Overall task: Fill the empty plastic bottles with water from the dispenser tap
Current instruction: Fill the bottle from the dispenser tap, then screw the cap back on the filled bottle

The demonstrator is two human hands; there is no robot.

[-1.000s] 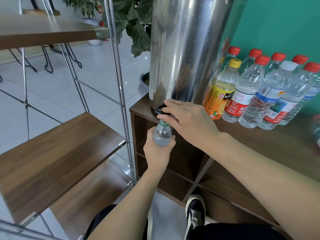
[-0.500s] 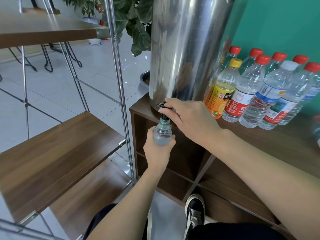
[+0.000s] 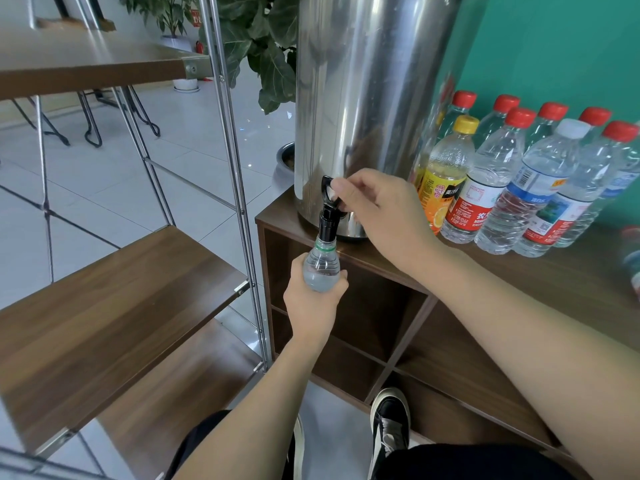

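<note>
A tall steel water dispenser (image 3: 367,98) stands on the corner of a brown wooden cabinet (image 3: 519,282). Its black tap (image 3: 328,209) juts out over the cabinet's edge. My left hand (image 3: 313,299) grips a clear plastic bottle (image 3: 320,266) with a green neck ring, held upright with its mouth right under the spout. The bottle's visible shoulder looks full of water. My right hand (image 3: 377,209) pinches the tap's black lever, which stands raised.
Several capped bottles (image 3: 519,181) stand in rows right of the dispenser against a green wall, one with a yellow cap and orange label (image 3: 443,181). A metal-framed wooden shelf unit (image 3: 114,292) stands close on the left. My shoe (image 3: 389,424) is below.
My right hand has lifted the tap lever from lying flat to standing upright. The left hand and bottle have stayed under the spout.
</note>
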